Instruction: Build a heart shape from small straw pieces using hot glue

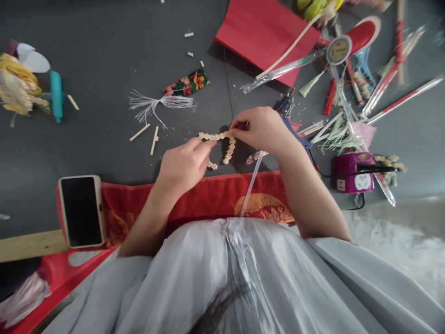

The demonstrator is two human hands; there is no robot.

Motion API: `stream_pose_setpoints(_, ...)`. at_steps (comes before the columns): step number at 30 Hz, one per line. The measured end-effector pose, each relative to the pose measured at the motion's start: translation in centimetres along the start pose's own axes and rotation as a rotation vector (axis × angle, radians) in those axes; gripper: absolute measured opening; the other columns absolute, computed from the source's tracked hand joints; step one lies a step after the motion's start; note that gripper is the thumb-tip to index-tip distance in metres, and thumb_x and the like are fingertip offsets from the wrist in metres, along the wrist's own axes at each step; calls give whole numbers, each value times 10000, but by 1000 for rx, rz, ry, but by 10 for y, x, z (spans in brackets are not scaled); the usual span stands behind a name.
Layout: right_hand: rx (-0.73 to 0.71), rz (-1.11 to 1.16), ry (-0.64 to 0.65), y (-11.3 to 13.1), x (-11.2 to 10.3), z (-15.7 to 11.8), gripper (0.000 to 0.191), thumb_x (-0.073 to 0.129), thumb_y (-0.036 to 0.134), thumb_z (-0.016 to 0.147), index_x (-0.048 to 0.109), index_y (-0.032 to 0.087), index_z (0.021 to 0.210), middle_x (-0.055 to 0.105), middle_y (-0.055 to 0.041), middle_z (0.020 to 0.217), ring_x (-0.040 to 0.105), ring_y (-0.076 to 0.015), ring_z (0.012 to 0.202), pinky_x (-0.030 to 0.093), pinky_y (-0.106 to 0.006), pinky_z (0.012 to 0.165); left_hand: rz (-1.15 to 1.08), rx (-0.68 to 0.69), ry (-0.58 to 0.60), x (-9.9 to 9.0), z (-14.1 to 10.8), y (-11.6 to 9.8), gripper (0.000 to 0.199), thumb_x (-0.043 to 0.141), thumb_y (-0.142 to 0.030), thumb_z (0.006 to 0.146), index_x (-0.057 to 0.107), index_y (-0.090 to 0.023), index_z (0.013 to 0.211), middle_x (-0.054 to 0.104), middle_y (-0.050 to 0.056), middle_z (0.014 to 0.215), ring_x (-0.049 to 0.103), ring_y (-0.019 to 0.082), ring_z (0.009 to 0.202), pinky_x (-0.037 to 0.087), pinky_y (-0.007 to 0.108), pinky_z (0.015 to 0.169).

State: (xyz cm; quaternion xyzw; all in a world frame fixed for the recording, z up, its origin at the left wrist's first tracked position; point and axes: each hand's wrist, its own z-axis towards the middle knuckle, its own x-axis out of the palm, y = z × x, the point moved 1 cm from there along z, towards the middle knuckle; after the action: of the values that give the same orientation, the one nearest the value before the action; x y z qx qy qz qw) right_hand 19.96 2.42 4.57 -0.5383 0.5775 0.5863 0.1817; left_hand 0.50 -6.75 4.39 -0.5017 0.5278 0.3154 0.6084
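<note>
"Grey garment (198, 278) noted nearest, six o'clock. The knobbly strip (230, 150)?"
"Over the table (114, 139), just above the view's centre."
"Fingers?"
"Right hand (262, 127): pinching its bend. Left hand (182, 164): touching it; grip, cannot tell."
"Surroundings?"
"Phone (82, 211), eight o'clock; purple socket box (352, 162), three o'clock."

A pale-cased phone with a black screen (83, 211) lies face up at the left end of a red terry towel with an orange pattern (201, 197). Well to its right sits a boxy purple power socket with a black plug (350, 171) (its cord trailing off the near side). A bright teal plastic piece (56, 96) lies far left, beside yellow strands (21, 76).
</note>
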Motion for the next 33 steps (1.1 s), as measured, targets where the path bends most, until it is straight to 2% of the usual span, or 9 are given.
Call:
stream_pose_setpoints(3, 9, 32, -36, -3, 3, -2, 145, 615, 253, 816, 746, 195, 835, 732, -37, 795, 613, -178, 735, 399, -307, 689, 104, 28, 146, -3, 5, -15, 422, 461, -185, 962, 614, -249, 1350, 732, 53, 1030, 730, 221, 842, 466, 298, 596)
stream_pose_setpoints(6, 33, 83, -73, -6, 5, -4, 135, 609, 254, 825, 726, 185, 827, 721, -42, 787, 605, -172, 721, 406, -307, 682, 161, 45, 236, -8, 10, -27, 425, 488, -177, 950, 608, -252, 1350, 734, 50, 1010, 738, 238, 828, 466, 307, 572)
stream_pose_setpoints(10, 111, 192, -156, -11, 5, -10, 99, 599, 240, 837, 674, 187, 800, 700, -39, 757, 590, -159, 682, 421, -309, 672, 182, 55, 257, -11, 13, -32, 409, 484, -169, 951, 617, -248, 1329, 740, 44, 997, 744, 246, 833, 466, 308, 561)
stream_pose_setpoints(15, 201, 217, -273, -26, -4, -30, 96, 586, 254, 838, 605, 225, 748, 659, -22, 695, 566, -160, 633, 407, -318, 629, 176, 23, 249, -11, 9, -29, 417, 479, -171, 951, 610, -236, 1341, 746, 55, 1015, 744, 245, 853, 465, 307, 560)
stream_pose_setpoints(20, 193, 261, -376, -39, -20, -56, 78, 619, 276, 792, 618, 231, 727, 614, -1, 669, 556, -150, 608, 404, -320, 629, 173, -6, 243, -12, 5, -23, 373, 455, -196, 963, 651, -214, 1280, 750, 60, 1037, 741, 247, 864, 475, 317, 580)
stream_pose_setpoints(22, 134, 218, -329, -37, -24, -61, 75, 656, 238, 739, 625, 220, 674, 641, -18, 730, 548, -143, 623, 411, -318, 641, 173, -8, 246, -14, 5, -23, 364, 460, -202, 963, 655, -216, 1271, 749, 57, 1078, 742, 253, 891, 485, 324, 593)
stream_pose_setpoints(26, 89, -38, -117, -24, -19, -53, 36, 680, 189, 729, 696, 210, 704, 706, -43, 803, 590, -173, 698, 399, -326, 680, 177, -6, 239, -15, 5, -24, 366, 454, -203, 969, 651, -214, 1278, 747, 62, 1115, 743, 259, 928, 498, 333, 614)
stream_pose_setpoints(28, 89, -107, -70, -18, -12, -44, 76, 658, 194, 765, 730, 214, 779, 723, -39, 793, 621, -195, 741, 399, -326, 699, 178, 0, 237, -14, 4, -25, 370, 446, -205, 974, 646, -212, 1285, 748, 64, 1115, 743, 261, 933, 503, 338, 619)
stream_pose_setpoints(33, 5, -124, -47, -7, 0, -24, 346, 589, 185, 807, 742, 222, 1114, 761, -37, 883, 658, -226, 834, 411, -329, 726, 191, 7, 263, -11, 6, -28, 383, 440, -201, 976, 633, -215, 1306, 750, 64, 1111, 745, 268, 930, 513, 346, 621)
